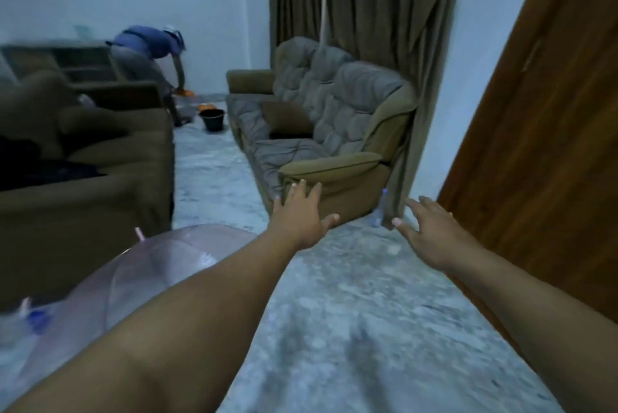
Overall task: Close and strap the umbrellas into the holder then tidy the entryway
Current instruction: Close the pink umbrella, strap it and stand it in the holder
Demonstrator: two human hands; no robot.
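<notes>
Reaching out with our left hand [301, 215] and right hand [431, 232] spread and empty, we judge the open clear pink-tinted plastic umbrella [150, 265], lying on the floor left of our left hand, needs closing next.

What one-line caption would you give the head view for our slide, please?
Both hands, left and right, reach forward empty above the floor; an open clear umbrella lies lower left.

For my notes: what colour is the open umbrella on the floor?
Transparent umbrella with pink tint, head view.
</notes>
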